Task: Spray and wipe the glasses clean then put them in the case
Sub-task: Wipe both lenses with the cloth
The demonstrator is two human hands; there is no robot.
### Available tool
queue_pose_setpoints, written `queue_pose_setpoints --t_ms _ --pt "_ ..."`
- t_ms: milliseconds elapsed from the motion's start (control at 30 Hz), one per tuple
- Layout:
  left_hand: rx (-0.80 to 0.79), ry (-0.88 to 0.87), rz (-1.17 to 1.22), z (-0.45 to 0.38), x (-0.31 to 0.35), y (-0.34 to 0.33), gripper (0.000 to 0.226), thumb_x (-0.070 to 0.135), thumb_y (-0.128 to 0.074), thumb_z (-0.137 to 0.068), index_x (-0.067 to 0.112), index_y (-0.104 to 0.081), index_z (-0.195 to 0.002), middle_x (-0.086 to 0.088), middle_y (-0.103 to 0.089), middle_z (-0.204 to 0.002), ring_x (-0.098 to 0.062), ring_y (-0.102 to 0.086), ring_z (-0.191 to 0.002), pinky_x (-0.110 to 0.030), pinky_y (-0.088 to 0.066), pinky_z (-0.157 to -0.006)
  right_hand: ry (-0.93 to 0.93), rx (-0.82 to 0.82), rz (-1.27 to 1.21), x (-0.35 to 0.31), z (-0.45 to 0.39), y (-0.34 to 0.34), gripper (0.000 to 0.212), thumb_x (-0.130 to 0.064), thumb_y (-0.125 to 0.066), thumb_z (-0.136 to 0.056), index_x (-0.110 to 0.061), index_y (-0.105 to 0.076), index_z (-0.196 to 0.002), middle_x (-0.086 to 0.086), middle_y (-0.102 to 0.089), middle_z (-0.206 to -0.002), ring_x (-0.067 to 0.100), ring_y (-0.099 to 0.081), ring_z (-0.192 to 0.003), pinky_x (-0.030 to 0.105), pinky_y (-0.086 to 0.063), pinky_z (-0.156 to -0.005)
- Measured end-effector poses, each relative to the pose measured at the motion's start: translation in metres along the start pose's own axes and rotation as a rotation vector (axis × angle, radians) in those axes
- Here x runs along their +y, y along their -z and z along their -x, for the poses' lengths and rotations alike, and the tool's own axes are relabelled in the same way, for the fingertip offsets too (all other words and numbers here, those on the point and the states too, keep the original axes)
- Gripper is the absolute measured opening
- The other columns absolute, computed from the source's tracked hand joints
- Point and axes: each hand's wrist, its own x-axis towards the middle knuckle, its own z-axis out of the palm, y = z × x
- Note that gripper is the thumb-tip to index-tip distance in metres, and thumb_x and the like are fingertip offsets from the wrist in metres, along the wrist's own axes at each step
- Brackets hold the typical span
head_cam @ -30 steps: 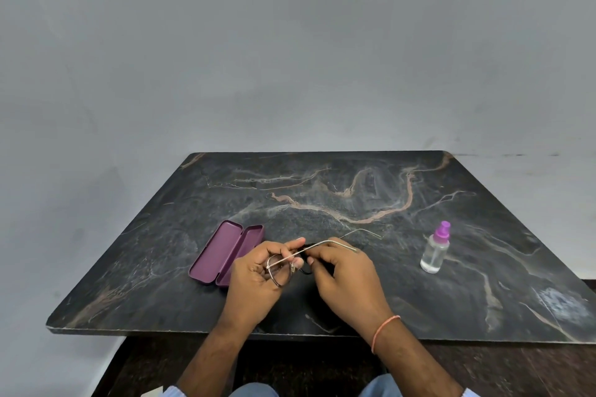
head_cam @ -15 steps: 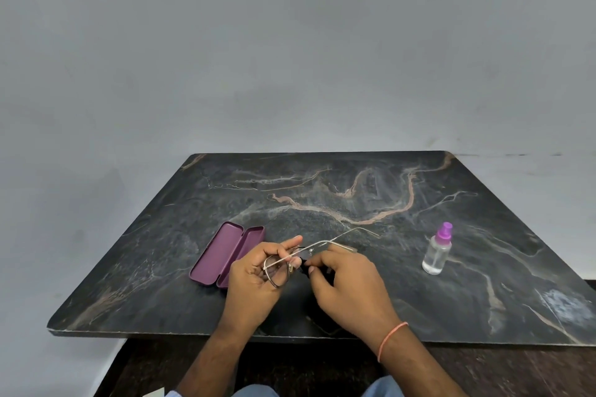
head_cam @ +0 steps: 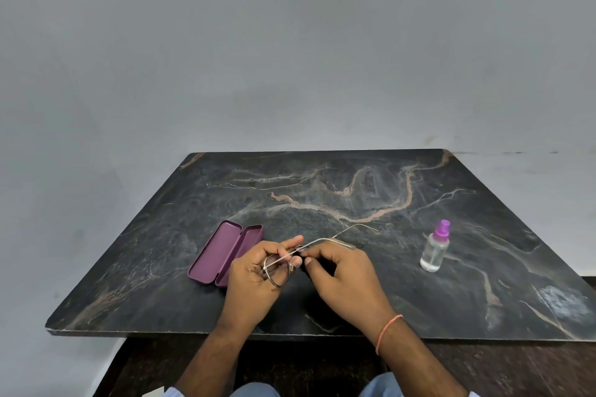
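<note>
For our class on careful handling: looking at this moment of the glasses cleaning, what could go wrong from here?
1. Both hands, left hand and right hand, grip the thin metal glasses close together; twisting might bend the frame.
2. The temples jut out unfolded; they may not fit the open case until folded.

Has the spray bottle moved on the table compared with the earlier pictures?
No. The spray bottle stands at the same spot against the marble veins of the table, right of both hands; its slight shift in the picture follows the camera.
</note>
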Motion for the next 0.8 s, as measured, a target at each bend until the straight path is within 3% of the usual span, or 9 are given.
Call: queue_pose_setpoints --t_ms 100,233,333,433,567,700,800 --pt "-0.005 -0.006 -0.015 0.001 -0.001 -0.004 0.014 0.005 -0.081 -0.086 -0.001 -0.070 -0.092 0.000 -0.085 -0.120 -0.018 -0.079 -0.121 -0.024 -0.063 -0.095 0.019 0.046 0.124 0.003 0.001 0.001 0.021 -0.040 -0.059 -0.097 -0.044 -0.075 -0.110 -0.022 -0.073 -0.102 0.002 -0.068 -0.098 0.030 -0.057 -0.083" --pt "0.013 -0.021 -0.042 0.001 -0.004 -0.003 0.016 -0.011 -0.079 -0.089 0.003 -0.071 -0.091 -0.004 -0.086 -0.113 -0.019 -0.080 -0.119 -0.024 -0.062 -0.097 -0.027 0.067 0.256 0.006 0.006 0.003 0.021 -0.037 -0.061 -0.098 -0.040 -0.077 -0.111 -0.021 -0.073 -0.104 0.004 -0.067 -0.100 0.026 -0.054 -0.080" --pt "0.031 -0.034 0.032 -0.001 -0.005 -0.001 0.019 -0.006 -0.079 -0.089 0.011 -0.071 -0.091 -0.012 -0.085 -0.114 -0.024 -0.077 -0.126 -0.033 -0.062 -0.105 -0.089 0.022 -0.047 0.009 0.007 0.005 0.014 -0.027 -0.071 -0.094 -0.033 -0.082 -0.095 -0.020 -0.075 -0.088 0.003 -0.068 -0.084 0.023 -0.054 -0.075" --pt "0.078 -0.055 0.052 -0.004 -0.005 -0.002 0.035 -0.014 -0.076 -0.090 0.020 -0.069 -0.087 -0.009 -0.085 -0.116 -0.024 -0.077 -0.126 -0.030 -0.061 -0.103 -0.345 0.101 -0.413 0.010 0.008 0.009 0.017 -0.019 -0.072 -0.094 -0.029 -0.083 -0.085 -0.010 -0.078 -0.078 0.008 -0.069 -0.071 0.030 -0.056 -0.063" --pt "0.112 -0.034 0.099 -0.004 -0.001 -0.004 0.030 -0.024 -0.070 -0.090 0.004 -0.057 -0.089 -0.001 -0.085 -0.120 -0.020 -0.077 -0.125 -0.021 -0.061 -0.097 -0.661 0.111 -0.912 0.004 0.007 0.009 0.021 -0.008 -0.061 -0.101 -0.011 -0.081 -0.097 0.011 -0.080 -0.091 0.021 -0.072 -0.076 0.031 -0.057 -0.052" --pt "0.082 -0.027 0.103 -0.003 -0.002 -0.004 0.024 -0.016 -0.072 -0.091 0.002 -0.056 -0.092 0.000 -0.084 -0.124 -0.019 -0.077 -0.124 -0.021 -0.061 -0.098 -0.703 -0.023 -1.276 -0.007 0.008 0.003 0.022 -0.011 -0.065 -0.100 -0.003 -0.077 -0.116 0.017 -0.080 -0.105 0.022 -0.078 -0.083 0.032 -0.065 -0.063" --pt "0.061 -0.017 0.106 -0.002 -0.001 -0.004 0.023 -0.014 -0.072 -0.092 0.002 -0.055 -0.093 -0.001 -0.083 -0.125 -0.021 -0.077 -0.125 -0.022 -0.060 -0.099 -0.706 -0.022 -1.433 -0.012 0.008 -0.004 0.029 -0.006 -0.067 -0.098 0.002 -0.071 -0.125 0.020 -0.079 -0.109 0.023 -0.080 -0.084 0.033 -0.067 -0.065"
